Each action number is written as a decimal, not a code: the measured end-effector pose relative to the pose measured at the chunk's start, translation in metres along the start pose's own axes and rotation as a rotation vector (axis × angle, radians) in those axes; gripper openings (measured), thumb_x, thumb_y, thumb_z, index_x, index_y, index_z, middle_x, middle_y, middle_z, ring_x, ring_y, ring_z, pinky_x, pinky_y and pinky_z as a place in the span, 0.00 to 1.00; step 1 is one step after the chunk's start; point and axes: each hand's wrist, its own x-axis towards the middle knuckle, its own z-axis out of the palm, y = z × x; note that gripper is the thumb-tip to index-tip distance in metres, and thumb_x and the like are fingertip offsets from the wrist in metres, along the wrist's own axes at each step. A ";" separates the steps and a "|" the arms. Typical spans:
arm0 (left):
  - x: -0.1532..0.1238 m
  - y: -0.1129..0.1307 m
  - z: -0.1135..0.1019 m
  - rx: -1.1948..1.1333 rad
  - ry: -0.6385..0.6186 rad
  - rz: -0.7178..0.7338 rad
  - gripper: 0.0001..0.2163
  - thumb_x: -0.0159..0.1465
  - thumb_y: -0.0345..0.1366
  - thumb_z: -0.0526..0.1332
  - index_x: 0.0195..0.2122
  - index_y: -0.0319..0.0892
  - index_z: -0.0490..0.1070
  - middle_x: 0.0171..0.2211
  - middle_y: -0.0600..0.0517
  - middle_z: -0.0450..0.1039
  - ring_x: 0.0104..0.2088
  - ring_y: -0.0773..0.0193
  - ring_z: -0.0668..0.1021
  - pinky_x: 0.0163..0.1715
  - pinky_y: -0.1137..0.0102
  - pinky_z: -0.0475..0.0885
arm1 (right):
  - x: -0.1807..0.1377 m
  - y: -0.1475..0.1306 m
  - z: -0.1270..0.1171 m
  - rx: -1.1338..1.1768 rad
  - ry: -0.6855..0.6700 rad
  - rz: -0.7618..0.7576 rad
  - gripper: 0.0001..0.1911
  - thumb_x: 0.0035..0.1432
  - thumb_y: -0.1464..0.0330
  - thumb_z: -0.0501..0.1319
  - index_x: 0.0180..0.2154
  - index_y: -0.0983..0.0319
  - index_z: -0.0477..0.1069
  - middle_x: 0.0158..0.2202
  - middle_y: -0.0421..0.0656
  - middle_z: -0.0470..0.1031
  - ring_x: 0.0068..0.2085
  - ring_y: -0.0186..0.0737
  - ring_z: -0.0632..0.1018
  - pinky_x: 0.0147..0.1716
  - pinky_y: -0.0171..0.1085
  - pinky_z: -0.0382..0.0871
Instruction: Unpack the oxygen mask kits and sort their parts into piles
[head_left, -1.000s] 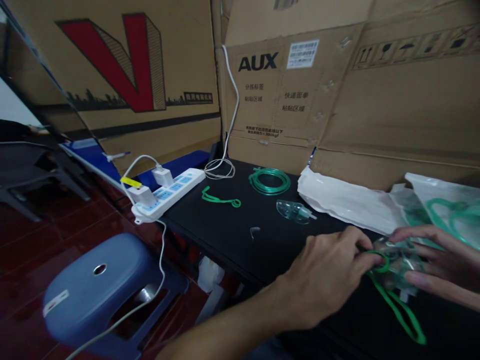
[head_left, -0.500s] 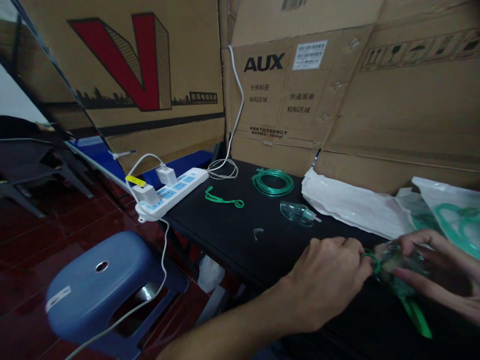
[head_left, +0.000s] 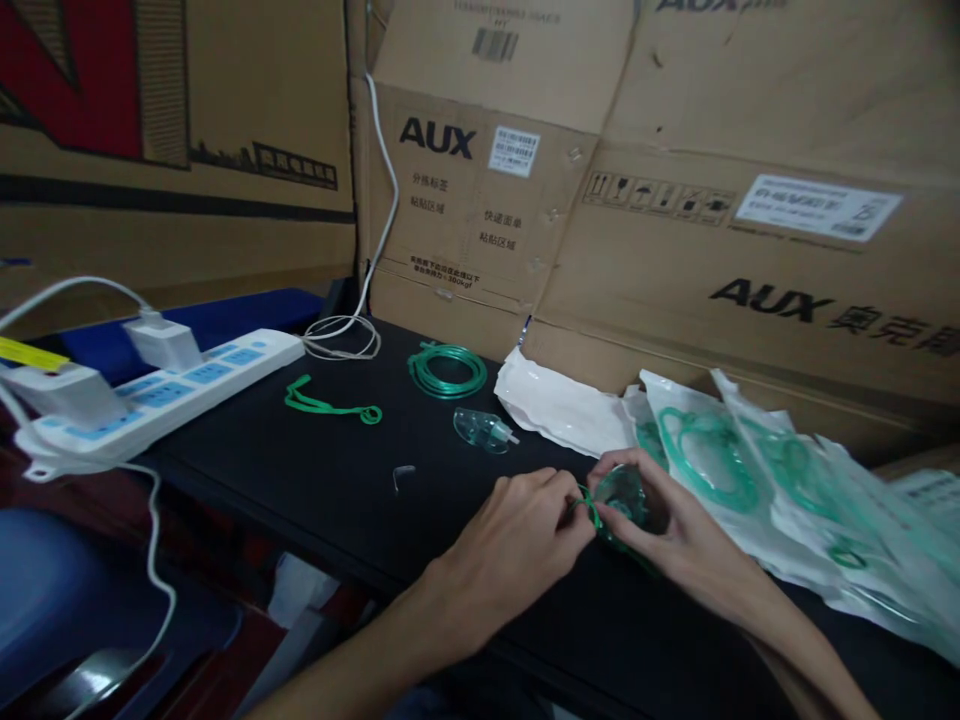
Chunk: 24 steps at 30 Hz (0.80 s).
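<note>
My left hand (head_left: 517, 535) pinches the green elastic strap (head_left: 586, 503) where it meets a clear oxygen mask (head_left: 624, 494). My right hand (head_left: 675, 530) cups that mask from the right, fingers curled round it. Both hands rest over the black table (head_left: 315, 480). Farther back lie a second clear mask (head_left: 484, 428), a coil of green tubing (head_left: 447, 369), a loose green strap (head_left: 330, 405) and a small clear clip (head_left: 402, 473).
Sealed white packets with green tubing (head_left: 757, 470) are spread at the right, beside an empty white bag (head_left: 559, 405). A white power strip (head_left: 150, 385) with chargers overhangs the table's left edge. Cardboard boxes (head_left: 675, 230) wall the back. A blue stool (head_left: 45, 590) stands lower left.
The view swung right and closer. Both hands stayed on the mask and strap, which have come together between them and now show less of the dangling strap.
</note>
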 end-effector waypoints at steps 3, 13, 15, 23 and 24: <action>0.000 0.000 0.000 0.041 -0.011 0.036 0.08 0.70 0.33 0.56 0.32 0.42 0.68 0.32 0.55 0.73 0.32 0.65 0.74 0.33 0.69 0.62 | -0.001 0.001 0.000 0.022 -0.012 -0.023 0.07 0.65 0.64 0.60 0.44 0.55 0.66 0.40 0.40 0.72 0.43 0.40 0.75 0.43 0.37 0.71; 0.001 -0.001 0.000 -0.071 -0.013 0.048 0.09 0.67 0.30 0.57 0.28 0.42 0.63 0.26 0.59 0.65 0.26 0.70 0.67 0.28 0.71 0.57 | 0.002 0.012 -0.003 -0.091 0.039 -0.060 0.07 0.65 0.62 0.60 0.43 0.56 0.66 0.39 0.41 0.74 0.40 0.41 0.77 0.41 0.39 0.71; 0.001 0.000 -0.001 -0.132 -0.022 0.066 0.08 0.65 0.29 0.58 0.28 0.42 0.64 0.25 0.59 0.65 0.26 0.71 0.67 0.28 0.73 0.58 | 0.003 0.017 -0.005 -0.136 0.114 -0.044 0.09 0.65 0.61 0.60 0.43 0.56 0.65 0.39 0.42 0.75 0.40 0.42 0.78 0.40 0.40 0.71; -0.005 0.008 -0.003 -0.228 -0.043 0.106 0.05 0.64 0.34 0.63 0.30 0.42 0.70 0.25 0.59 0.66 0.26 0.72 0.69 0.27 0.76 0.60 | 0.008 0.030 -0.020 -0.321 0.528 0.193 0.20 0.52 0.49 0.58 0.39 0.56 0.65 0.35 0.49 0.78 0.32 0.54 0.80 0.31 0.47 0.71; -0.005 0.009 -0.006 -0.221 -0.031 0.104 0.04 0.64 0.34 0.62 0.32 0.42 0.72 0.26 0.59 0.68 0.27 0.71 0.70 0.28 0.76 0.62 | 0.007 0.030 -0.021 -0.327 0.549 0.216 0.21 0.50 0.48 0.58 0.39 0.56 0.66 0.36 0.50 0.78 0.34 0.56 0.81 0.31 0.48 0.72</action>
